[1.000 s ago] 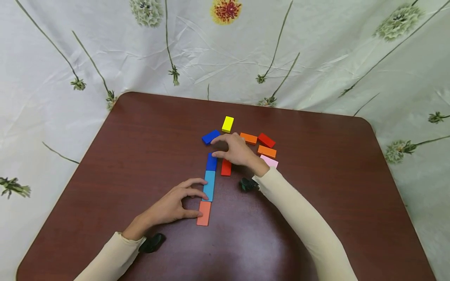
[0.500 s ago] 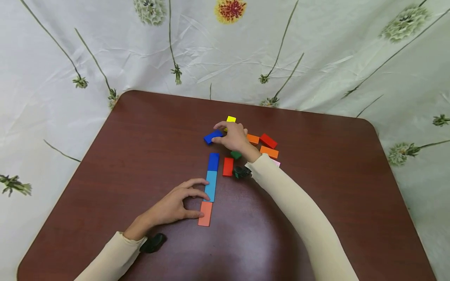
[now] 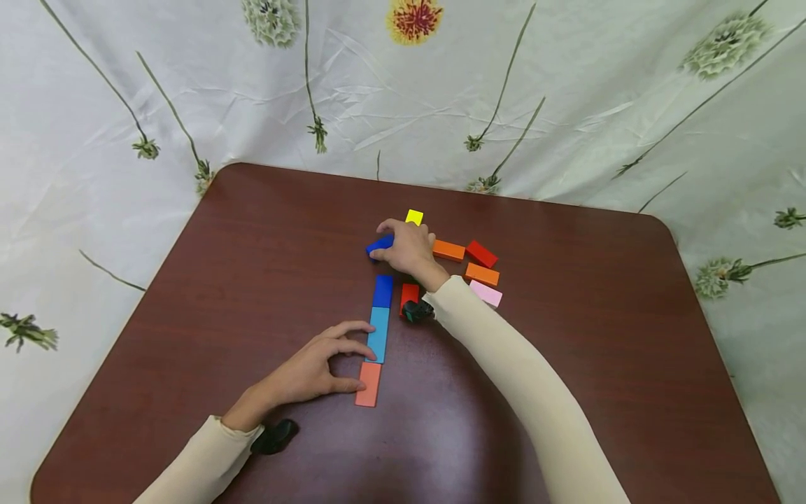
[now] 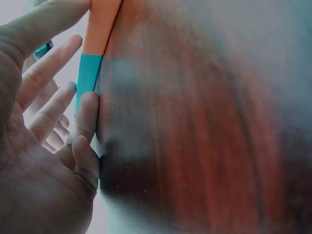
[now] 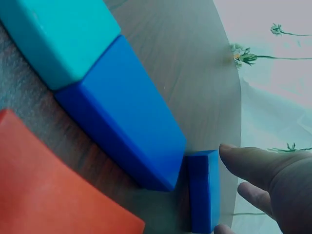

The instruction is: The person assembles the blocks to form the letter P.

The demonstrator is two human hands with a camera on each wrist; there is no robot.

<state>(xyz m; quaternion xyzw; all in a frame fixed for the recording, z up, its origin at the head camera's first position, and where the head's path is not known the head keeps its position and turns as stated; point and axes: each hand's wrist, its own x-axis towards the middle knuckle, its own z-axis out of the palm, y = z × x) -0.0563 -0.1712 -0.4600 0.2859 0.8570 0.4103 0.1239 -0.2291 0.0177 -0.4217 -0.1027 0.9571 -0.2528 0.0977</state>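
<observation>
My left hand (image 3: pixel 315 360) lies beside a straight row of blocks. Its thumb touches the coral block (image 3: pixel 370 387), and its fingertips touch the light blue part (image 3: pixel 380 329) of the row. A dark blue block (image 3: pixel 383 290) forms the row's far end. Beyond it, my right hand (image 3: pixel 409 248) is over a loose blue block (image 3: pixel 378 244). In the right wrist view the thumb tip reaches this loose blue block's (image 5: pixel 204 190) corner, while the fingers stay spread; their contact with it is partly hidden. My left fingers (image 4: pixel 48 114) look loosely spread in the left wrist view.
A red block (image 3: pixel 409 290) lies right of the row. Further right are two orange blocks (image 3: pixel 482 274), another red block (image 3: pixel 482 253) and a pink one (image 3: pixel 486 293). A yellow block (image 3: pixel 413 217) is behind my right hand. The brown table (image 3: pixel 264 231) meets a floral cloth.
My right hand has moved away from the row's far end, forward to the loose blue block, then slightly left. The left hand keeps its place along the row.
</observation>
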